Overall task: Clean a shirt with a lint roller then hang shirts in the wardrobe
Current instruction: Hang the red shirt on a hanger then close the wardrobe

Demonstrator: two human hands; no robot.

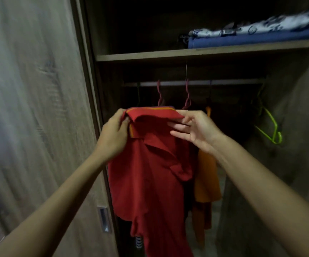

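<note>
A red polo shirt [150,182] with an orange-trimmed collar hangs from a pink hanger [160,95] on the wardrobe rail [224,82]. My left hand [115,134] grips the left end of the collar. My right hand [192,129] pinches the collar's right end between thumb and forefinger, its other fingers spread. An orange shirt [206,179] hangs just behind and to the right of the red one. A second pink hanger hook [187,97] shows above my right hand. No lint roller is in view.
A wooden sliding door [38,108] with a metal recessed handle [104,221] stands at the left. A shelf [168,54] above the rail carries folded blue and patterned cloth [252,34]. A bare green hanger [268,125] hangs at the right, near the wardrobe's side wall.
</note>
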